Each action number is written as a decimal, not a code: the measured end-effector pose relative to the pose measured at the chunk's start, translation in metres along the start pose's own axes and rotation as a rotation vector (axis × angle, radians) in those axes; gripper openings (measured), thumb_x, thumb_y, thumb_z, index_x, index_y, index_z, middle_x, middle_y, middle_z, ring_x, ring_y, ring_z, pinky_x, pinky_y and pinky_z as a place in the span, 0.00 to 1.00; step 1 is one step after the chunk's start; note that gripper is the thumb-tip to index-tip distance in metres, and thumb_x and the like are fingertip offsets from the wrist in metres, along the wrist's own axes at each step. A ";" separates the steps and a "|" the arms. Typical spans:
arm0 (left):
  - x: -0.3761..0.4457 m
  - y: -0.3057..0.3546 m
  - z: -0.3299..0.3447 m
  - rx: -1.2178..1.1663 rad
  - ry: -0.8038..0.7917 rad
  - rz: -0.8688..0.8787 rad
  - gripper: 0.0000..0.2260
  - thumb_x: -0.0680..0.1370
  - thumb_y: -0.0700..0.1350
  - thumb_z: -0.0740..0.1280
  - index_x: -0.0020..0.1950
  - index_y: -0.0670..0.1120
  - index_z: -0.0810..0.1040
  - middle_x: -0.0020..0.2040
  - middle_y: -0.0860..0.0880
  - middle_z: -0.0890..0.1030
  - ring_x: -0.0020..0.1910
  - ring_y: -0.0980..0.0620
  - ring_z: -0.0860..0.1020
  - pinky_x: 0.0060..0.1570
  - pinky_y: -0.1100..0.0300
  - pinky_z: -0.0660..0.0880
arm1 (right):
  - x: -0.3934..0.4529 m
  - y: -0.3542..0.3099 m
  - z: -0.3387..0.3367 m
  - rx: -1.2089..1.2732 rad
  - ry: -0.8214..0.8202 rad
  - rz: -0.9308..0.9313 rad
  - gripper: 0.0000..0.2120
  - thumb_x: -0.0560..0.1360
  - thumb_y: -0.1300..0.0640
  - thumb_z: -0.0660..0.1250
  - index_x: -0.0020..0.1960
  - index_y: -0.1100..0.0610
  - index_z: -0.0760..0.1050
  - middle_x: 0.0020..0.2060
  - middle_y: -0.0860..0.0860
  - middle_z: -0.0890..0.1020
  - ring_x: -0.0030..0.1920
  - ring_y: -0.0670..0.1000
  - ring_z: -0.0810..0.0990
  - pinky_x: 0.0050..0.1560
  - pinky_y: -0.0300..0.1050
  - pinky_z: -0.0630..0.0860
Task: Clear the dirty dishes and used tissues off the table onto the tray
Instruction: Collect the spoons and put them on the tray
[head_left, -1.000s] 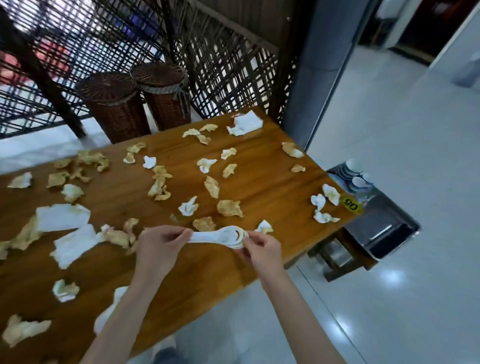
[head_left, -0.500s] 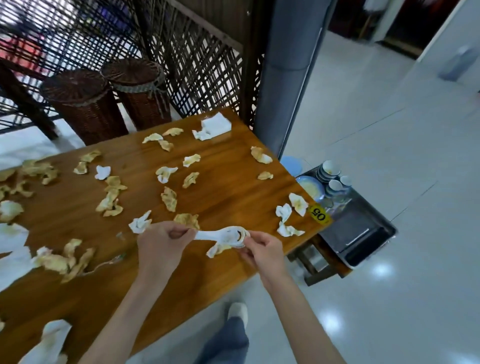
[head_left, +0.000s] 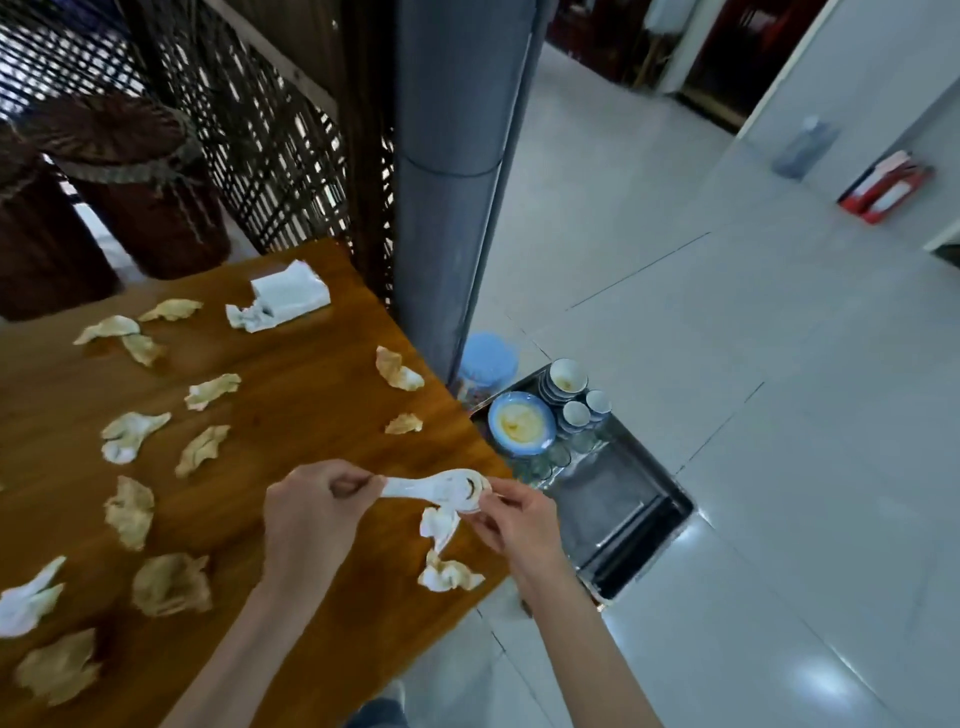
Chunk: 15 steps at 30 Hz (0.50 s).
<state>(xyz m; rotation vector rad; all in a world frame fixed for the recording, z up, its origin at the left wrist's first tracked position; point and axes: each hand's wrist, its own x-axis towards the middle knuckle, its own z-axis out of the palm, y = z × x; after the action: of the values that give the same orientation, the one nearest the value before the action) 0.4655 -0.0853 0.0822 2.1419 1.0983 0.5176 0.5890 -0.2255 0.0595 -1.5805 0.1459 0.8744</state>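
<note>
Baskets (head_left: 130, 187) blurred, cut off left — tray's (head_left: 639, 499) near end perhaps table-hidden.

White spoons (head_left: 441, 488), yellowish-stained white tissues (head_left: 171, 577), an orange-brown wood-grain table (head_left: 291, 395), a blue-rimmed, yellow-smeared plate (head_left: 521, 427).

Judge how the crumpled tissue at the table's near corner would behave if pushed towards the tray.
The crumpled tissue looks thin and floppy, so it would probably slide and fold rather than hold shape. Its yellowish stains suggest grease or damp, so it may drag or cling to the wooden table. Lying right at the edge, a light push could likely tip it off short of the tray.
</note>
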 end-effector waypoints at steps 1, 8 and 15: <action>0.005 0.008 0.011 0.014 -0.002 0.012 0.05 0.70 0.46 0.74 0.42 0.46 0.85 0.35 0.54 0.82 0.33 0.61 0.77 0.38 0.62 0.75 | 0.010 -0.004 -0.010 -0.003 0.003 0.000 0.08 0.75 0.66 0.66 0.52 0.62 0.80 0.38 0.55 0.83 0.36 0.48 0.82 0.35 0.37 0.79; 0.027 0.060 0.105 -0.006 -0.020 -0.018 0.03 0.69 0.46 0.75 0.39 0.48 0.84 0.33 0.56 0.81 0.32 0.62 0.77 0.37 0.60 0.76 | 0.081 -0.034 -0.092 0.022 -0.013 0.029 0.06 0.75 0.68 0.65 0.46 0.59 0.79 0.44 0.59 0.84 0.47 0.56 0.83 0.44 0.43 0.81; 0.010 0.119 0.230 0.003 0.053 -0.231 0.06 0.71 0.48 0.73 0.35 0.48 0.82 0.28 0.56 0.77 0.31 0.57 0.74 0.31 0.59 0.68 | 0.161 -0.068 -0.204 -0.182 -0.152 0.019 0.05 0.73 0.68 0.68 0.47 0.61 0.80 0.44 0.59 0.83 0.46 0.56 0.83 0.45 0.44 0.80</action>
<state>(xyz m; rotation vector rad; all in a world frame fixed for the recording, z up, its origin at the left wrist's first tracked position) 0.6770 -0.2151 0.0070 1.9798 1.3563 0.4665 0.8304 -0.3311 0.0075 -1.6757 -0.0275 1.0423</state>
